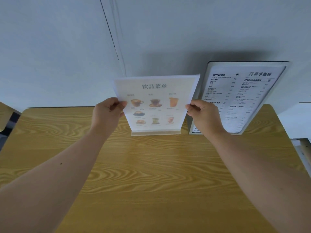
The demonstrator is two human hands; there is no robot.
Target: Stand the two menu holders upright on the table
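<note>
A clear menu holder with a colour drinks menu [155,105] stands upright on its pale wooden base near the far edge of the wooden table [151,174]. My left hand [107,113] pinches its left edge and my right hand [202,115] pinches its right edge. Just to the right, a second menu holder with a black-and-white coffee menu [242,95] stands upright against the wall, its lower left corner hidden behind my right hand.
A grey wall [67,47] rises directly behind the table's far edge. A white ledge or cabinet [297,121] sits off the right side. Part of a chair [6,115] shows at the far left.
</note>
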